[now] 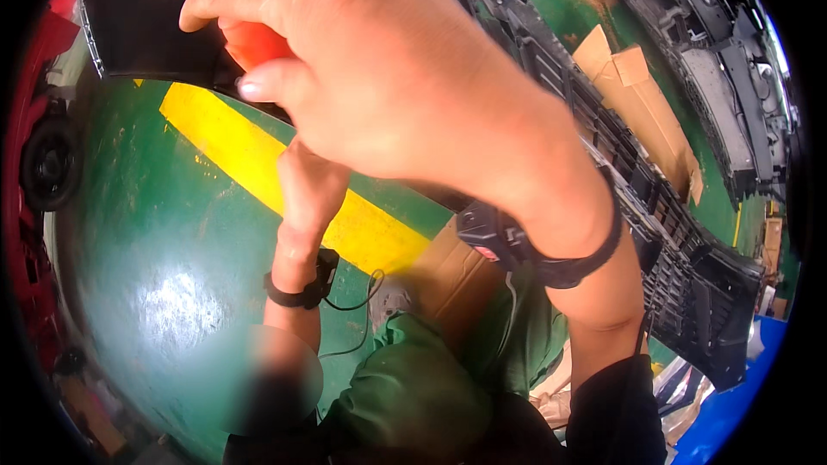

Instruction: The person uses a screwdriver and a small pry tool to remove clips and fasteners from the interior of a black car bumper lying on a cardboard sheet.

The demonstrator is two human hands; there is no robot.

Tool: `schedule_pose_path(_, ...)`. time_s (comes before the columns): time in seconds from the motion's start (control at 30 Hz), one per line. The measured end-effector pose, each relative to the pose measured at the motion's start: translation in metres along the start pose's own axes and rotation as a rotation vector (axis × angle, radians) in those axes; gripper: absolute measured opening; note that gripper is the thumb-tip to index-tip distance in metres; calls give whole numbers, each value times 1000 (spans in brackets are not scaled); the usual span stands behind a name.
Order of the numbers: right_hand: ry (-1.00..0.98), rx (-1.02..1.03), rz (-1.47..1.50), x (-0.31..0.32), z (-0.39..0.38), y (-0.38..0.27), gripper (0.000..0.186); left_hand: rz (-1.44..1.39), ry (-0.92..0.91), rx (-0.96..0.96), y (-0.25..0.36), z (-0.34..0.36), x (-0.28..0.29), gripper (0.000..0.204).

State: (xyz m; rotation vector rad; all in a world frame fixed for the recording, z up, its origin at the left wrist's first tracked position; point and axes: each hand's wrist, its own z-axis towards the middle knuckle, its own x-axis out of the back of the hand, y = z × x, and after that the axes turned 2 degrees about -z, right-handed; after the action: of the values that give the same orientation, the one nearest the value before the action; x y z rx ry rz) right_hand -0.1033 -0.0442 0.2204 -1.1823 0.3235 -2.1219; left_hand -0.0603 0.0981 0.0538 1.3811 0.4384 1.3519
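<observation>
My right hand (345, 52) is raised close in front of me, large in view. Its forefinger and thumb curve apart with a gap between them, and no object shows there. Inside the gap is a reddish patch, perhaps curled fingers in shade. Lower down, my left hand (312, 181) is partly covered by the right one, and its fingers are hidden. Beyond both hands lies a dark, smooth panel (146, 17) with a pale edge at its left. The right hand overlaps this panel in view; whether it touches cannot be told.
Black slatted plastic car parts (680, 250) run along the right, with flattened cardboard (642, 95) beyond. More vehicle parts (724, 112) stand at far right. A yellow stripe (233, 151) crosses the green floor. Cardboard (452, 280) lies by my shoe (392, 300). A red vehicle (26, 207) is at left.
</observation>
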Motion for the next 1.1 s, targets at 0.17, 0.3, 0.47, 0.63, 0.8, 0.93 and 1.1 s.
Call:
schedule_pose_path(0.17, -247, -71, 173, 34, -1, 4, 18, 212, -95, -57, -17, -16, -1, 18)
schedule_pose_path(0.3, -97, -33, 180, 13, -10, 13, 21, 503, -209, -58, -27, -25, -19, 15)
schedule_pose_path(0.47, -19, -30, 140, 14, -17, 19, 25, 568, -83, -85, -28, -29, -33, 19)
schedule_pose_path(0.63, 46, -22, 60, 12, -19, 15, 28, 622, -121, 154, -20, -33, -41, 18)
schedule_pose_path(0.8, 85, -28, 23, 11, -20, 15, 32, 553, -148, 221, -18, -30, -39, 18)
schedule_pose_path(0.93, 109, -46, 104, 9, -20, 15, 35, 502, -89, 265, -18, -32, -41, 23)
schedule_pose_path(1.1, 81, -70, 451, 7, -23, 20, 31, 533, -97, 174, -26, -33, -45, 16)
